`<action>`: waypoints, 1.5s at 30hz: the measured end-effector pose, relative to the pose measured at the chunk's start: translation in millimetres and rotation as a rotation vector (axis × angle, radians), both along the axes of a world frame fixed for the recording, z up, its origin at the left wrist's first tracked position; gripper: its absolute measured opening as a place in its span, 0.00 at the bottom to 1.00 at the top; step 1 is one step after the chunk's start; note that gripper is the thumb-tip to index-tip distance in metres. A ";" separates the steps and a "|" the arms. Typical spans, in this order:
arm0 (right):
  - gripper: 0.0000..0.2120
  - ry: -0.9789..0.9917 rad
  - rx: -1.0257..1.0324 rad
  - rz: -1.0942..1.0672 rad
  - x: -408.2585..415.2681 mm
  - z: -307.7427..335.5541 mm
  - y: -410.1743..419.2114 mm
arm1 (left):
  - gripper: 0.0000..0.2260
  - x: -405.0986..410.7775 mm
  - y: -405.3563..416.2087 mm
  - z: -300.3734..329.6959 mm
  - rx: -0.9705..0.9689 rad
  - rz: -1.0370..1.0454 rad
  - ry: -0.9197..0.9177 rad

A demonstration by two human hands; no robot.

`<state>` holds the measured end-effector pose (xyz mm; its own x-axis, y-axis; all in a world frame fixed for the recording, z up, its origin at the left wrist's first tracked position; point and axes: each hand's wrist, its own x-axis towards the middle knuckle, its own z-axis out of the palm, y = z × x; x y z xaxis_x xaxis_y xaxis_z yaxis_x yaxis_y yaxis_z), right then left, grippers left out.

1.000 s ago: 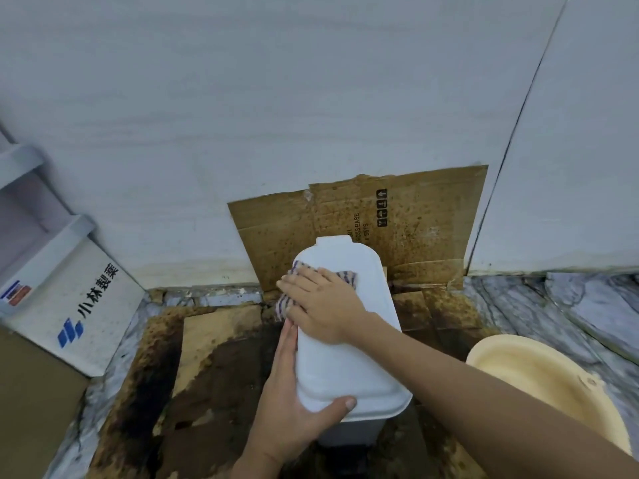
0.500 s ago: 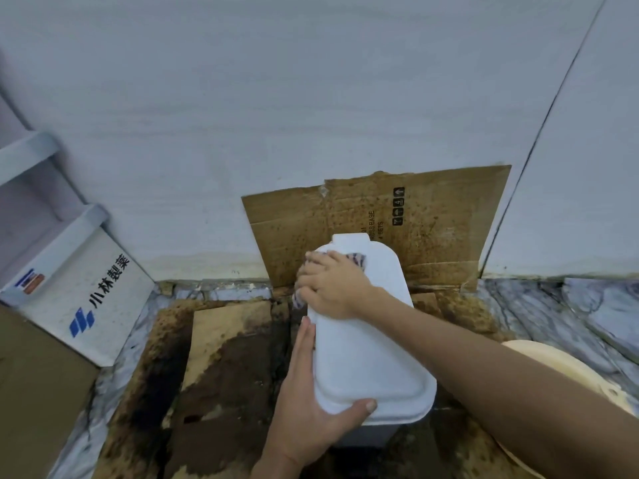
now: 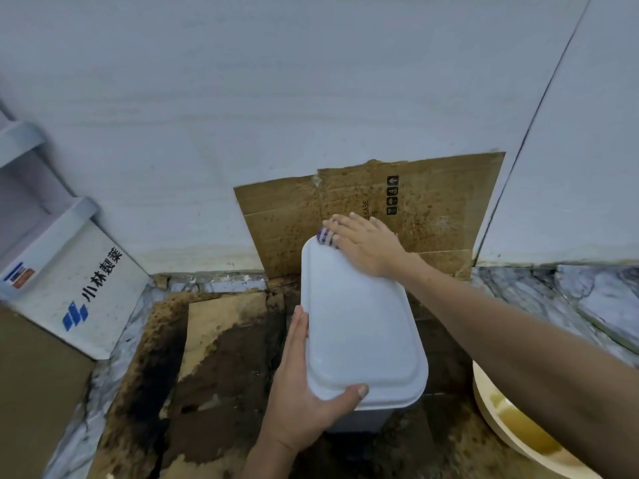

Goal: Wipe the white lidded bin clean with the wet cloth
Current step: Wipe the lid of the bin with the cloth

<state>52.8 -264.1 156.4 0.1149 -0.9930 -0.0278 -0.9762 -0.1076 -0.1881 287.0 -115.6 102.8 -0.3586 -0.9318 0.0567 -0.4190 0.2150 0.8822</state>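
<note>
While the white lidded bin (image 3: 363, 326) stands on stained, dark-soaked cardboard (image 3: 221, 347) laid over the marble-patterned floor (image 3: 587, 295), its lid is closed, smooth, rounded at the corners, with a raised border. Bin sits close to the pale wall (image 3: 242, 115), in front of a spotted cardboard sheet (image 3: 432, 209) propped upright against it. Left hand (image 3: 301, 392) braces the bin's near left corner: fingers (image 3: 299, 326) lie straight along the left side, thumb hooked over the lid's near edge. Right hand (image 3: 366, 247) lies flat on the far end of the lid, fingers (image 3: 340, 223) extended and spread, pressing down a striped cloth (image 3: 325, 238); only a small bunched part of the cloth shows past the fingertips at the lid's far left corner. Right forearm crosses over the bin's right side. Cream-coloured basin (image 3: 511, 430) with yellowish liquid sits low right, near the bin. White carton (image 3: 79, 288) with blue logo and black characters leans at left.
</note>
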 end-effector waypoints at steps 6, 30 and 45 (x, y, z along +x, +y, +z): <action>0.26 0.010 -0.013 0.308 32.8 -4.4 129.3 | 0.58 2.1 1.8 -2.6 0.001 -0.003 -0.027; 0.20 -0.030 -0.003 0.434 60.9 4.9 112.0 | 0.60 -5.1 8.9 6.0 0.075 0.032 0.074; 0.17 -0.292 -0.135 0.379 61.3 -0.6 98.5 | 0.57 -10.1 5.5 2.7 0.094 0.017 0.094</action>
